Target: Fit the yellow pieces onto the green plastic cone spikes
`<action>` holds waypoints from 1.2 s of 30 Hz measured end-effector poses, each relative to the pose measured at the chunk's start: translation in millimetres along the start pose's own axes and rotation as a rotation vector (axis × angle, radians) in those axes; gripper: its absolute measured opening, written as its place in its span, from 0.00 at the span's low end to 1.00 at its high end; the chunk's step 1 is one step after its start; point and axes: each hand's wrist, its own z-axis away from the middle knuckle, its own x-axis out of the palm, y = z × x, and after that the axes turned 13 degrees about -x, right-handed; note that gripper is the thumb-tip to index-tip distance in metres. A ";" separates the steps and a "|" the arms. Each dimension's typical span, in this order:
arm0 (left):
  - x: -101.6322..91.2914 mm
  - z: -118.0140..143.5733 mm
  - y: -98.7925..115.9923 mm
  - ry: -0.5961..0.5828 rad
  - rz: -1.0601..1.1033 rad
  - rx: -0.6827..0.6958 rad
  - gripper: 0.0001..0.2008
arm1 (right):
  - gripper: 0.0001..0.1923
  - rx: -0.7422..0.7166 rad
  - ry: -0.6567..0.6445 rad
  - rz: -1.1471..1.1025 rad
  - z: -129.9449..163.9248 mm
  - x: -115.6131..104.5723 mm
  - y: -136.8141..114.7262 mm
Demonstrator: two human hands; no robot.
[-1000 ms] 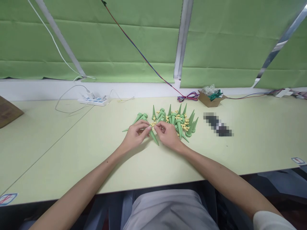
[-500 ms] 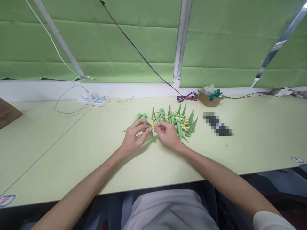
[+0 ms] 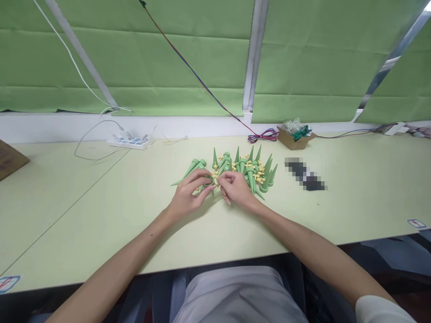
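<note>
My left hand (image 3: 191,192) is closed round the collar of a green plastic watering spike (image 3: 210,181), whose open round end shows between thumb and fingers. Pressed close beside it, my right hand (image 3: 236,187) pinches a small yellow valve (image 3: 217,180) at the spike's collar. Fingers partly cover the valve, and I cannot tell how far it sits in the spike. Just beyond my hands lies a pile of green spikes (image 3: 251,177), some standing point up, with small yellow valves (image 3: 260,172) among them. Left of the pile, more spikes (image 3: 191,167) lie on their sides.
A small cardboard box (image 3: 296,141) with clear plastic and green material stands at the back right, beside a coiled red-and-blue wire (image 3: 264,136). On the back left is a white power strip (image 3: 129,142) with cables. A blurred dark object (image 3: 305,174) lies right of the pile on the table (image 3: 188,242).
The spike in my left hand has turned, so its open end shows more and its point less. My right hand's lower fingers have uncurled slightly downward.
</note>
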 end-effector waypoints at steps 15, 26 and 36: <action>2.8 -2.6 -3.1 0.065 -0.009 0.095 0.01 | 0.13 0.108 0.069 -0.121 -2.3 2.0 -1.1; -0.1 -7.6 0.6 -0.060 0.365 -0.621 0.24 | 0.16 -0.016 0.120 -0.132 -3.8 0.9 9.9; 2.1 -9.8 -0.8 -0.466 0.633 -0.925 0.30 | 0.16 -0.154 0.040 -0.022 0.5 2.2 9.0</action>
